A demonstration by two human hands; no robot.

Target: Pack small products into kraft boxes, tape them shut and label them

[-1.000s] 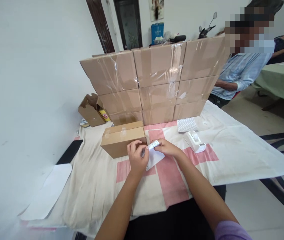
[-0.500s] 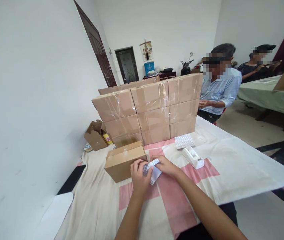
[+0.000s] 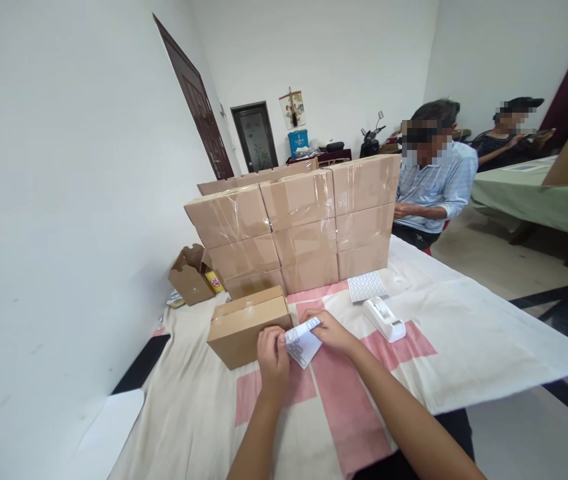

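A sheet of white paper [image 3: 305,343] with printed outlines is held between my two hands, its upper edge folded over. My left hand [image 3: 273,350] has its fingers closed on the paper's left edge, right against the front of a closed cardboard box [image 3: 249,327]. At the upper right corner, my right hand [image 3: 333,330] pinches the sheet. A white tape dispenser [image 3: 385,320] stands to the right of my right hand, and a similar printed sheet [image 3: 367,286] lies flat behind it.
Stacked taped cartons [image 3: 304,227] form a wall across the table. An open cardboard box [image 3: 191,275] with a yellow item [image 3: 214,281] stands at the back left. A black flat object [image 3: 141,363] lies by the wall. A person in a light shirt [image 3: 434,180] sits behind the cartons; another person sits further right.
My left hand has shifted slightly left along the paper, so more of its printed face shows. My right hand keeps its pinch at the corner. The view has shifted slightly.
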